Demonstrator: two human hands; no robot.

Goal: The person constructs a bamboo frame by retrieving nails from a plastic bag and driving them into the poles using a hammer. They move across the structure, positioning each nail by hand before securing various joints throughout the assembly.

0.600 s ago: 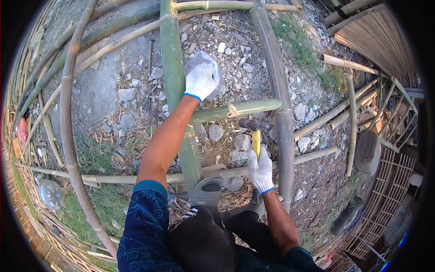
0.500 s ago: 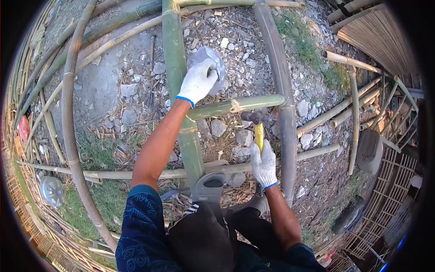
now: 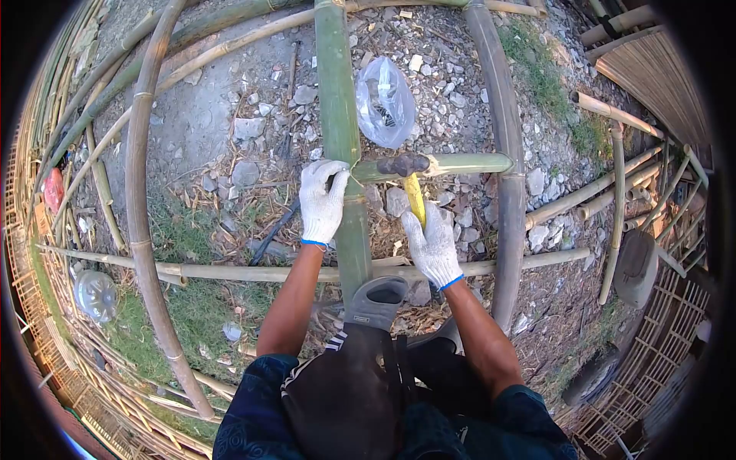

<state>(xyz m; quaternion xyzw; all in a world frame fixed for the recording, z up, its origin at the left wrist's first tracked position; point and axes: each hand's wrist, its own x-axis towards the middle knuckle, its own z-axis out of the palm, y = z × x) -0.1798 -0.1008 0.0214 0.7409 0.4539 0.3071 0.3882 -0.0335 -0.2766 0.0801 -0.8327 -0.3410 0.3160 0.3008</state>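
My left hand [image 3: 322,201], in a white knit glove, is at the left side of the thick green bamboo pole [image 3: 337,92], close to its joint with a short crosspiece [image 3: 471,163]. Its thumb and fingers are curled together; anything between them is too small to make out. My right hand [image 3: 433,244], gloved too, grips the yellow handle of a hammer [image 3: 415,198]. The dark hammer head is in front of the crosspiece from my view; contact cannot be told. Beyond the crosspiece, a clear plastic bag [image 3: 386,103] with small dark contents lies right of the pole.
A brownish bamboo pole [image 3: 502,146] runs along the right, another [image 3: 138,169] along the left. A thin horizontal pole [image 3: 230,272] crosses near my shoe [image 3: 376,299]. Stones cover the ground. A plastic container [image 3: 96,295] lies at left, a jerrycan [image 3: 635,268] at right.
My left hand has left the plastic bag and come back toward me, to the pole's left side. My right hand has lifted the hammer forward and left over the crosspiece. The view has shifted.
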